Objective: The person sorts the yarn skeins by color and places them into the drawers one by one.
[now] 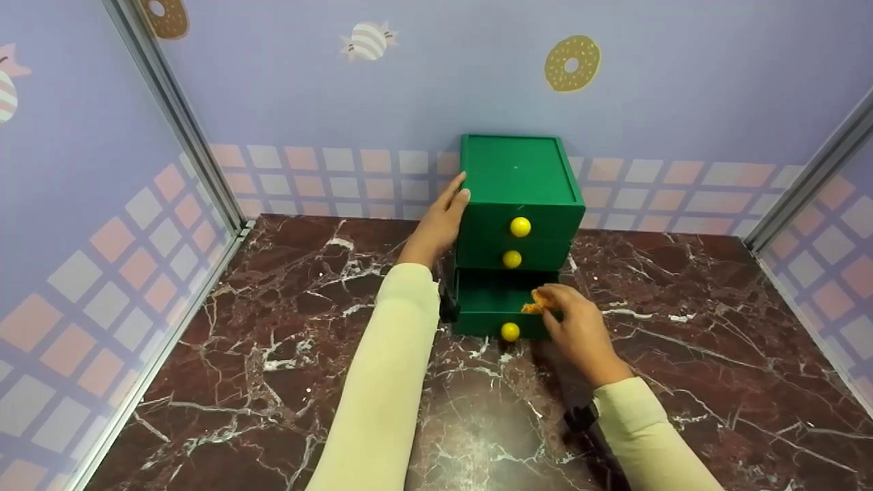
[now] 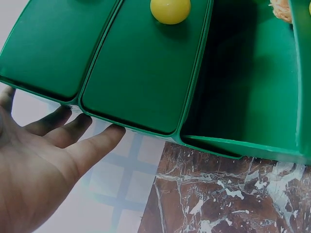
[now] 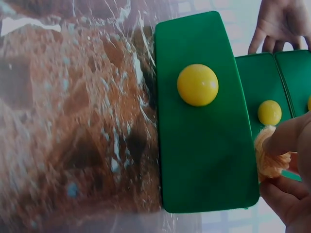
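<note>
A green cabinet (image 1: 518,170) has three stacked drawers with round yellow knobs. Its bottom drawer (image 1: 481,323) is pulled out, while the upper two are closed. My left hand (image 1: 436,228) rests with extended fingers against the cabinet's left side, as the left wrist view also shows. At the right end of the open drawer, my right hand (image 1: 580,327) pinches an orange, stringy, crumpled bundle (image 3: 267,158) between thumb and fingers. The bundle is at the drawer's front wall and partly hidden by the fingers. Green floor shows inside the drawer to its left.
The cabinet stands on a dark red marbled tabletop (image 1: 307,341), close to the lilac back wall (image 1: 436,82) with its printed sweets and tiles. Side panels with metal corner posts (image 1: 184,116) flank the table.
</note>
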Motion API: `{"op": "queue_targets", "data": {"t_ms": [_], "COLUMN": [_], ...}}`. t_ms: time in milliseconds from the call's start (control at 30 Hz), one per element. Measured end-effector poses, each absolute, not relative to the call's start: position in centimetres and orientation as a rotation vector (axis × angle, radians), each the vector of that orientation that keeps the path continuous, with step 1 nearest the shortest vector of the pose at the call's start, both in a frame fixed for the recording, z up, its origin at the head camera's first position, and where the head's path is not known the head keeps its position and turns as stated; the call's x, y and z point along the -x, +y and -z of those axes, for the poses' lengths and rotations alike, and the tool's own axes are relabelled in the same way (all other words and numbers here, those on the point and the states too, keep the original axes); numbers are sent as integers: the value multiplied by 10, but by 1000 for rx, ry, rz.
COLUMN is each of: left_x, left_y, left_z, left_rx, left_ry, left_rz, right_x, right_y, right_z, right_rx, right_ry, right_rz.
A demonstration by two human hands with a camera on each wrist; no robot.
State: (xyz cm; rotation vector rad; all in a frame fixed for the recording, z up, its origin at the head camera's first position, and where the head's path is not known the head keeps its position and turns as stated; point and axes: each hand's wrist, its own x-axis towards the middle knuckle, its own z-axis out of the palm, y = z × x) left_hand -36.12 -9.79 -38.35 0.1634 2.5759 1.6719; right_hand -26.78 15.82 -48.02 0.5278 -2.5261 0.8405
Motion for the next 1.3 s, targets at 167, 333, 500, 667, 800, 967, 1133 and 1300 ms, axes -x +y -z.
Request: {"op": "queue_targets", "data": {"t_ms": [167,333,500,667,800,967,1133,1300], "left_x": [362,361,362,362,361,360,360,361], "left_y": [-98,-98,-97,-97,-97,-97,-97,-97], "left_z": [384,383,382,382,381,381,381,382], "left_rx": [-171,-166,-164,-166,-163,-160,-164,-166], "left_ry": [2569,2540,2545,2569,2577,2571,2575,2567], "left_rz": [-1677,-1692,-1693,-1673,-1660,-1663,-1664,-1661], "right_x": [267,266,263,259,256,253,248,243], "right_y": [153,151,153,151,149,145,141,136], "right_z": [483,483,481,482,485,489,492,496], "right_rx": [-548,-565,-568,-572,-586,-601,-604,-617], "right_ry": [-2530,-2517,-2491,-2477,-2456,-2465,-2497,-2527], "right_rz": [-827,-822,-830,-856,-869,-889,-901,-900]}}
